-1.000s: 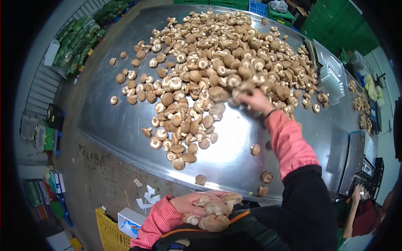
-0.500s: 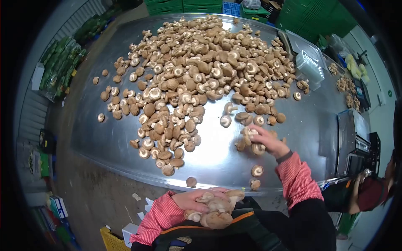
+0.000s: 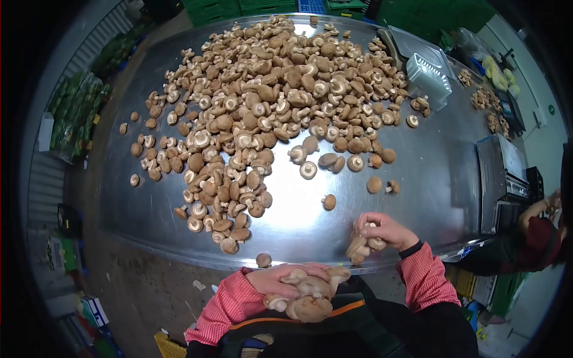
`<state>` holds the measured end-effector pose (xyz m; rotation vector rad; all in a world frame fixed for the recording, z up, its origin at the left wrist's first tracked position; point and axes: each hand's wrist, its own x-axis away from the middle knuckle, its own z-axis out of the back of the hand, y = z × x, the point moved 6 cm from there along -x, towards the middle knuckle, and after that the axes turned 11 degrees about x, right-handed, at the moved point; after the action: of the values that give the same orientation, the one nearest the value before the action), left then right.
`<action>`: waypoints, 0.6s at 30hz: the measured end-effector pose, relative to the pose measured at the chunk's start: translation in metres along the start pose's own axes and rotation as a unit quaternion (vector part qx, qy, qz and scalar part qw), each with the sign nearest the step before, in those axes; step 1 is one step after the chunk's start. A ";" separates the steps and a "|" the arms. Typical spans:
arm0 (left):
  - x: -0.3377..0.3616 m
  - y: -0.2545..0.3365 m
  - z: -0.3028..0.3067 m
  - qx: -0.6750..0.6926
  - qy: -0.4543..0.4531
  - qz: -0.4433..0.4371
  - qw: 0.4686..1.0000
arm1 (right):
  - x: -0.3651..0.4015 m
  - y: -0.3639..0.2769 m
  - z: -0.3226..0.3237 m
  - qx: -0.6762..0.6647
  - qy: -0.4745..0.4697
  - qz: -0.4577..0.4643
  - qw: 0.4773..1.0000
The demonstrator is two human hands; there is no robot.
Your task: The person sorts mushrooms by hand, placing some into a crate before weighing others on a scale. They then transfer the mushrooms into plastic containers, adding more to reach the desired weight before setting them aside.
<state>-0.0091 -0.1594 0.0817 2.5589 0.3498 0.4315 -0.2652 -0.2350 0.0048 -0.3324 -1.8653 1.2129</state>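
My left hand [image 3: 276, 279] presses a bunch of brown mushrooms [image 3: 305, 296] against my dark apron, just below the near edge of the steel table [image 3: 430, 173]. My right hand [image 3: 385, 230] is closed around a few mushrooms [image 3: 362, 246] at the table's near edge, close to the left hand. A big heap of loose mushrooms [image 3: 274, 95] covers the far and left parts of the table. A few single mushrooms [image 3: 329, 201] lie between the heap and my right hand.
Stacked clear plastic trays [image 3: 427, 79] sit at the table's far right. A scale [image 3: 504, 179] stands at the right end, where another person's arm [image 3: 537, 209] reaches. Green crates [image 3: 250, 6] line the far side. One mushroom [image 3: 263, 260] rests on the near rim.
My right hand has pulled back from the heap to the near edge, bringing a few mushrooms with it. The left hand has kept its bunch in place.
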 end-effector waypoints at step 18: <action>0.013 -0.005 0.013 -0.021 0.046 -0.047 0.998 | -0.127 -0.120 0.009 0.704 0.349 0.197 0.587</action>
<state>0.0067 -0.1574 0.0715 2.4748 0.4859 0.5176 -0.1706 -0.3783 0.0387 -0.2207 0.1922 2.0454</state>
